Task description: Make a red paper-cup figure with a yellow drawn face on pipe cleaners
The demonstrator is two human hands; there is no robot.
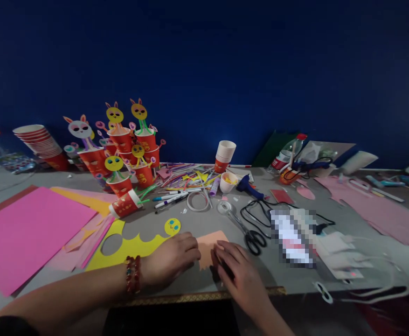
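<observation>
Pale-orange flat paper piece lies between my left hand and right hand, held apart; whether they grip, I cannot tell.

Red-capped bottle with red label, right; blue wall behind.

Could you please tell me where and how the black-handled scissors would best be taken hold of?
Probably by the black handles, coming in from the near side with the right hand: the scissors lie on the table with their finger loops towards the person and nearest that hand, while the blades point away, towards the tape roll.
</observation>
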